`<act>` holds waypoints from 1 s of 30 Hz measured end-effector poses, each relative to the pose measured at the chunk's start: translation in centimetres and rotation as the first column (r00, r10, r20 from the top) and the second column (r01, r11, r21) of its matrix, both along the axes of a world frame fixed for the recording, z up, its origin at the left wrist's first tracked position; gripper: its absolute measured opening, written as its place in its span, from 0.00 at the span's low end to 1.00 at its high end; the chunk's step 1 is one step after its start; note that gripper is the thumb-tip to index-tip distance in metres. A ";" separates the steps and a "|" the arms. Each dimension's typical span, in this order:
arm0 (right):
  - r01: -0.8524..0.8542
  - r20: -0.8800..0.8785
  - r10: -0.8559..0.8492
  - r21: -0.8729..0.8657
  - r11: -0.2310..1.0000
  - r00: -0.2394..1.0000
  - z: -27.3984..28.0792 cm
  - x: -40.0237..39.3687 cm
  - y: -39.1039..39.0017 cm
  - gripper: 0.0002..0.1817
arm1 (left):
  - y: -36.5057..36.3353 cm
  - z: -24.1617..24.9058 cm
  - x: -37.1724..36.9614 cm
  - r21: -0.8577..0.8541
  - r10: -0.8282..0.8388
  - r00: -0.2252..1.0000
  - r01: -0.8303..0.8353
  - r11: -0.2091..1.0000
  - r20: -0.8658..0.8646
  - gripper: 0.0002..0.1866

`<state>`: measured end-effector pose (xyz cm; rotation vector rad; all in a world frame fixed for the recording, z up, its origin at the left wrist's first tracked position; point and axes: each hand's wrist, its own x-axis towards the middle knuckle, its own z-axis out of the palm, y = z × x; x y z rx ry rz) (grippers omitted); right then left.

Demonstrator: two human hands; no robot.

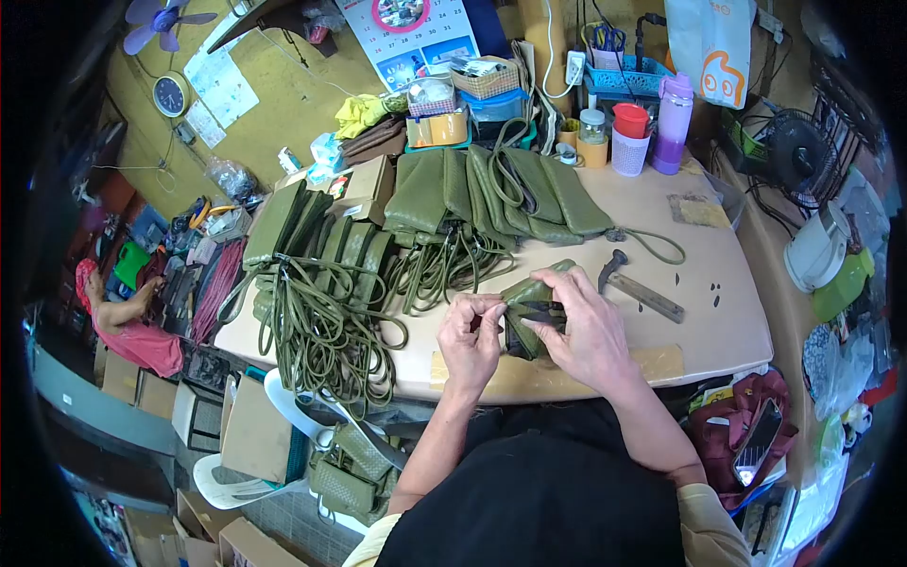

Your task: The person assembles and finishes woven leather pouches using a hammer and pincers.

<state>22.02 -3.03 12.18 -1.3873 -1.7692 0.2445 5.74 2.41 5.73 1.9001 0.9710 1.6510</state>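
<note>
Close to the table's front edge, both my hands hold a small olive-green woven-pattern pouch [540, 283] with a dark opening. My left hand [472, 342] is closed in a pinch at the pouch's left edge; what lies between its fingertips is too small to make out. With fingers bent over the top and the thumb below, my right hand [583, 326] grips the pouch's right side. A hammer [614, 268] lies just right of it, touching or close to a flat worn bar [647, 298].
Stacked green pouches [543, 194] lie at the back of the table [718, 317]. A heap of green straps [321, 326] hangs over the left front edge. A purple bottle [672, 123] and red-lidded cup [630, 142] stand at the back right. Another person [137, 326] is at far left.
</note>
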 end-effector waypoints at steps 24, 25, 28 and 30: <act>0.100 0.086 -0.131 0.299 0.949 0.988 0.4 -1.8 -1.6 0.16 | -2.7 1.6 0.6 -0.051 -0.062 0.984 0.071 0.996 0.165 0.05; 0.074 0.079 -0.099 0.275 0.958 0.992 -0.1 -1.7 -1.7 0.15 | -2.6 1.5 0.5 -0.051 -0.062 0.984 0.072 0.996 0.165 0.05; 0.028 -0.190 0.014 0.216 0.976 0.982 -1.7 -1.8 -0.6 0.13 | -3.1 0.9 0.5 -0.006 -0.032 0.996 0.032 0.999 0.086 0.05; -0.087 -0.643 0.119 0.080 0.993 0.757 -2.8 -2.0 0.3 0.15 | -3.7 0.7 1.0 -0.070 -0.111 0.950 0.137 0.988 0.292 0.03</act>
